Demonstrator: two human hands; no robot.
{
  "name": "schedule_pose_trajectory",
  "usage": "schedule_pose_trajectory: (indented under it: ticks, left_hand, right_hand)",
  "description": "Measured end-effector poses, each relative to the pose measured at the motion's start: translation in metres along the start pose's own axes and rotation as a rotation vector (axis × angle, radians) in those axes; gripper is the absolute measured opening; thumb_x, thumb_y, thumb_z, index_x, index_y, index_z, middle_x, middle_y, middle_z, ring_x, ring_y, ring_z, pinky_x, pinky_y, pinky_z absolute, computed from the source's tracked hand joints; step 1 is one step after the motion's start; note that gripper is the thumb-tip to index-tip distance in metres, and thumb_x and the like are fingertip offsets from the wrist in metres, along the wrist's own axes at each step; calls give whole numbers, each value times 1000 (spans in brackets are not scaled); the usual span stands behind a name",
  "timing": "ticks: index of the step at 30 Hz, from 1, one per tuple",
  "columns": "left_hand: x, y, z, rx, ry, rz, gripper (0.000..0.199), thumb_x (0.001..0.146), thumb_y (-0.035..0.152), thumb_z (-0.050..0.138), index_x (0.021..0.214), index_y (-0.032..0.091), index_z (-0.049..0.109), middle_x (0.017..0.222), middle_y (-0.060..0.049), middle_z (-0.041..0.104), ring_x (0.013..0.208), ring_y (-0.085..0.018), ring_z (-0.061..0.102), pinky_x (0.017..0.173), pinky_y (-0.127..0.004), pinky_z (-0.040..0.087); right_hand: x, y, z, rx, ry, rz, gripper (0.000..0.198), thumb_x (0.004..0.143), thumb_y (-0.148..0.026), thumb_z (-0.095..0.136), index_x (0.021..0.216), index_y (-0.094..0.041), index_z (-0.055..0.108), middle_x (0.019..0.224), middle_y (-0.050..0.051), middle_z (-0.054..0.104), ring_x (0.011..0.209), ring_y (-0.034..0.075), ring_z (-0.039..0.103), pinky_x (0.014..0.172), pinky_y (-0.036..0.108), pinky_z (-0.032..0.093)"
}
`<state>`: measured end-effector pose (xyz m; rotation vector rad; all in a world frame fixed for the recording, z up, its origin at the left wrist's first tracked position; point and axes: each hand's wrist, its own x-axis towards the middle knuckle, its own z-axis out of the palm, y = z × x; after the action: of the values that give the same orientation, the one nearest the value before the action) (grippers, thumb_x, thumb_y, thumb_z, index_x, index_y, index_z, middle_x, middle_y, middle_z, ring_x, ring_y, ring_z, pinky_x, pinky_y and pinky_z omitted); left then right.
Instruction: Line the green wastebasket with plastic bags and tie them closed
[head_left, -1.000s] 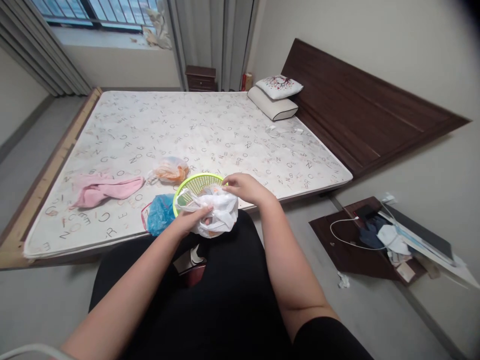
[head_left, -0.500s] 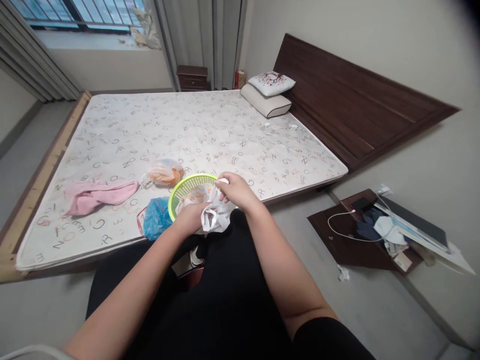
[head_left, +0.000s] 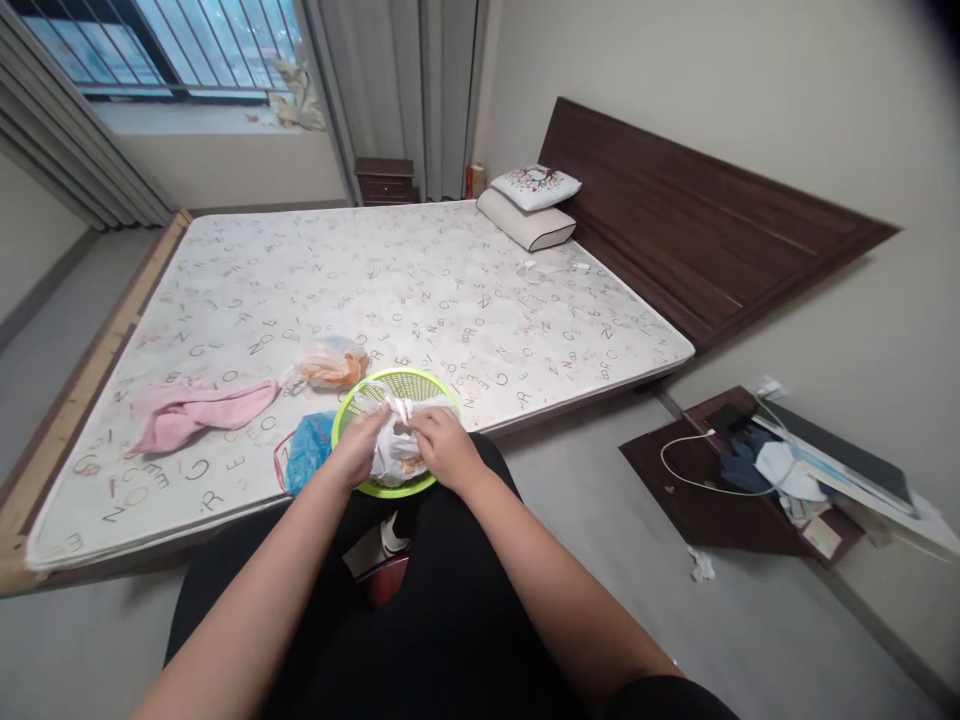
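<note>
A white plastic bag (head_left: pixel 394 452) lies bunched in a lime-green basket (head_left: pixel 386 490) on my lap, at the edge of the bed. My left hand (head_left: pixel 361 446) is closed on the bag's left side near its top. From the right, my right hand (head_left: pixel 445 445) pinches the same bag close to its gathered handles. Something orange-brown shows faintly through the thin plastic. Left of the basket a crumpled blue plastic bag (head_left: pixel 309 452) touches or nearly touches its rim. Just behind sits a clear bag with orange colouring (head_left: pixel 331 362).
A pink cloth (head_left: pixel 202 410) lies on the letter-print mattress (head_left: pixel 360 270). Two pillows (head_left: pixel 529 210) rest by the dark headboard (head_left: pixel 697 220). On my right, a nightstand (head_left: pixel 675 490) holds clothes, a cable and a laptop-like slab. Crumpled white tissue (head_left: pixel 701 564) lies on the floor.
Both hands have moved the white bag from the basket's near right edge back over its middle. The whole basket now shows. The view has tilted slightly upward.
</note>
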<state>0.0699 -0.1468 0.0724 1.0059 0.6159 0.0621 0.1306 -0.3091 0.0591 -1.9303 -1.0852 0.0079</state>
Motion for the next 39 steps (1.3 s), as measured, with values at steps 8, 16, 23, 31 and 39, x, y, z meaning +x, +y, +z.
schedule_pose_trajectory:
  ticks: [8,16,23,31,39]
  left_hand:
    - [0,-1,-13,203,-53,147,50,65,41,90,103,14,71,96,-9,77,87,-25,74,79,-33,59]
    - [-17,23,-11,500,-40,194,49,68,53,85,99,18,74,91,-6,77,88,-26,72,80,-32,56]
    - [-20,36,-27,939,-243,242,35,83,51,69,93,18,76,90,-6,77,86,-27,69,80,-35,55]
    - [-21,9,-34,1263,-38,942,20,89,19,59,96,21,77,108,-9,73,104,-25,66,93,-37,52]
    - [-23,-5,-31,1253,-106,1357,23,90,8,59,105,20,72,120,-12,68,121,-26,60,104,-45,49]
  right_hand:
    - [7,-15,3,-461,-180,-102,19,101,-25,55,112,-25,71,116,8,64,104,25,51,83,35,44]
    - [9,-16,13,-466,-13,-35,19,102,-25,52,108,-23,69,108,10,62,100,24,52,82,33,44]
    - [18,-12,7,-363,-266,82,65,95,-27,59,156,-32,35,130,8,65,103,27,66,77,34,50]
    - [32,-10,-9,120,-363,204,50,94,-29,56,144,-33,55,143,2,62,127,25,59,105,36,44]
    - [48,14,-3,726,-439,479,44,96,-55,57,107,-17,76,100,6,74,93,19,65,85,30,50]
